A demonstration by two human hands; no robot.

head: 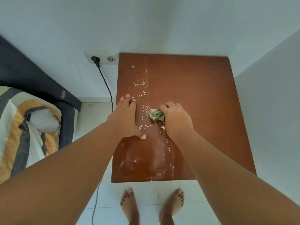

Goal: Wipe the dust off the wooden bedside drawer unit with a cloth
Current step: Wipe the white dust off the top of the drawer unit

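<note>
Head view. Wooden bedside drawer unit (194, 98), top centre-frame, right half clean. White debris (142, 83): band left of centre. Right hand (176, 118) clutching wadded cloth (155, 115); left hand (125, 117) flat, empty, bracing. Advice: sweep leftward in overlapping strokes, gathering crumbs.

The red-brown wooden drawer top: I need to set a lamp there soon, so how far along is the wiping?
Done: the right part of the red-brown wooden drawer top looks clean. In hand: the right hand presses a bunched pale green cloth mid-top, while the left hand rests flat. Left: a band of white dust and crumbs from back edge to front.
</note>
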